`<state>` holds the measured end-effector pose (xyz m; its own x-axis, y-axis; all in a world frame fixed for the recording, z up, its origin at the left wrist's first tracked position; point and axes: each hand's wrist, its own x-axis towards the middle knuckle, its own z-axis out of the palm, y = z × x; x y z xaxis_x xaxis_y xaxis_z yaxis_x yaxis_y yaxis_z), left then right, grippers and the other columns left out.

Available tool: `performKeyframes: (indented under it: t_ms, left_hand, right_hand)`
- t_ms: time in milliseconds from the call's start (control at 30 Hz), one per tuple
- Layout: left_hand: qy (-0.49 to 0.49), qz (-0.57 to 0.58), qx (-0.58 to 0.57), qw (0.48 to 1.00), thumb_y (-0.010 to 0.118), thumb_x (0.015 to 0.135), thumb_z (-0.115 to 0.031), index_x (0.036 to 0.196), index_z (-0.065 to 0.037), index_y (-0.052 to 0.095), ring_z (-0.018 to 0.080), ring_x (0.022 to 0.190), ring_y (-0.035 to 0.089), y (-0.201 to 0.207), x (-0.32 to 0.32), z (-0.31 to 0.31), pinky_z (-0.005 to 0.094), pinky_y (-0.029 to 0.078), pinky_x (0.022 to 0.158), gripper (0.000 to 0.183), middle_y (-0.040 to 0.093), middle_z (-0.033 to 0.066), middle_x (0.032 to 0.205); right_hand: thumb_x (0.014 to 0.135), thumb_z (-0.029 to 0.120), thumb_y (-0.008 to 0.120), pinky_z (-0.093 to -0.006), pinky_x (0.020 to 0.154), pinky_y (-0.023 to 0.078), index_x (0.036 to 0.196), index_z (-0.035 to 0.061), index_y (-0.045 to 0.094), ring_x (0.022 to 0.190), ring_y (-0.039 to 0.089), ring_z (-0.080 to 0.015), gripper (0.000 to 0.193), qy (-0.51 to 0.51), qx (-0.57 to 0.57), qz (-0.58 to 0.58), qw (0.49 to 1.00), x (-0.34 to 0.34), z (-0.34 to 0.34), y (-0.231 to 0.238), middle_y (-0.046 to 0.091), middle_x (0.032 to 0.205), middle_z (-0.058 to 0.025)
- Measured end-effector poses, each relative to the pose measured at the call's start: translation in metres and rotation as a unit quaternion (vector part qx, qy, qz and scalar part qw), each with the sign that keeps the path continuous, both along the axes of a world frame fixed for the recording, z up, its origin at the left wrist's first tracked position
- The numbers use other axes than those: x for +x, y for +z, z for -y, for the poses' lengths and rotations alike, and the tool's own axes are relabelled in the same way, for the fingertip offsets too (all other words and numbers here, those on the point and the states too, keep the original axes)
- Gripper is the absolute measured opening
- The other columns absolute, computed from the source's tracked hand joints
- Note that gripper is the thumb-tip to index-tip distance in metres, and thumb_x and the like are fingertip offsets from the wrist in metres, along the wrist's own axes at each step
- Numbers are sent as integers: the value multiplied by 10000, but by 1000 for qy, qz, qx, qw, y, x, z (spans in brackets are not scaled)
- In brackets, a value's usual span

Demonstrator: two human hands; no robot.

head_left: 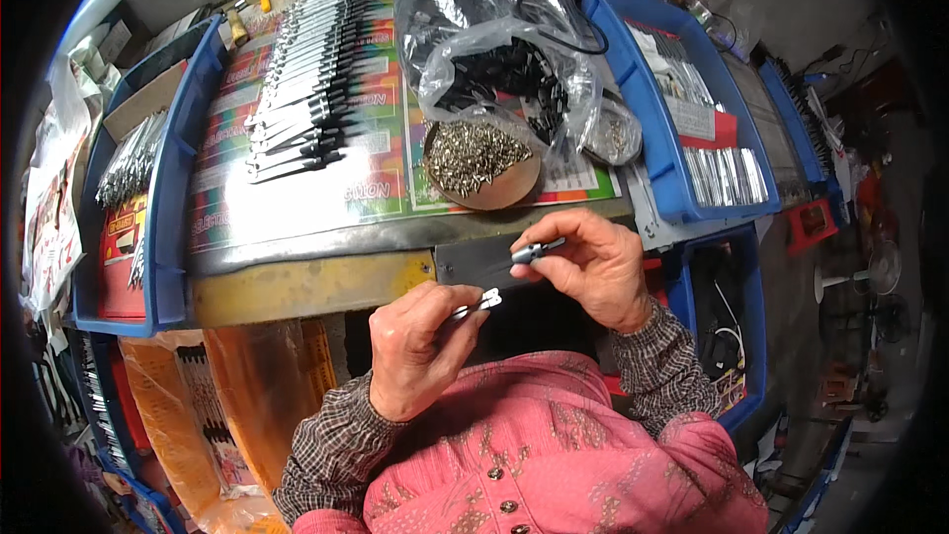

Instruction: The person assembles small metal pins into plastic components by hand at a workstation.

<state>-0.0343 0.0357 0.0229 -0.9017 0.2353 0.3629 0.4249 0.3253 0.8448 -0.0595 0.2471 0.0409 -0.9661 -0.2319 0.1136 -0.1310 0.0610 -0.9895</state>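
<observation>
My left hand (pixel 420 341) is closed in a pinch around a slim silver metal piece (pixel 486 301), whose bright, looped-looking end sticks out past the fingertips. To its right and slightly higher, my right hand (pixel 598 267) grips a short dark grey and black cylinder (pixel 528 253) between thumb and fingers. The two pieces are apart, in front of the table edge. Just beyond my right hand stands a round dish (pixel 514 188) heaped with small brass-coloured metal parts (pixel 474 156). Behind it, a clear plastic bag (pixel 583 104) holds many small black parts (pixel 504 74).
A long row of silver pieces with black ends (pixel 306 89) lies on the table's colourful printed sheet (pixel 371 153). Blue trays (pixel 170 267) with metal strips flank the left side, and another blue tray (pixel 682 193) stands right. An orange plastic-lined container (pixel 262 415) sits below the table edge.
</observation>
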Motion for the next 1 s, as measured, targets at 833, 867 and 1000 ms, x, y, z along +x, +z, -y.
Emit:
performKeyframes:
  t_ms: [833,867,1000]
  left_hand:
    - [-28,-8,-5,1000,726,716,27,887,-35,651,185,547,568,-10,20,-4,289,441,496,197,595,78,697]
    - [-32,-14,-3,999,728,715,24,887,-35,649,196,559,576,-11,21,-3,296,447,505,199,599,82,702]
    - [-46,-1,-16,999,718,706,63,896,-13,649,161,602,603,-14,23,-1,256,455,523,216,623,82,740]
  right_hand:
    - [888,-35,596,-222,694,545,1092,-47,579,786,657,-95,205,74,6,19,997,38,7,-21,662,910,-68]
    - [893,-28,596,-222,695,544,1091,-48,580,782,655,-95,200,89,5,42,995,38,6,-20,662,903,-66]
    - [899,-24,591,-223,698,543,1071,-47,591,777,653,-97,173,103,-15,59,993,35,4,-24,662,889,-63]
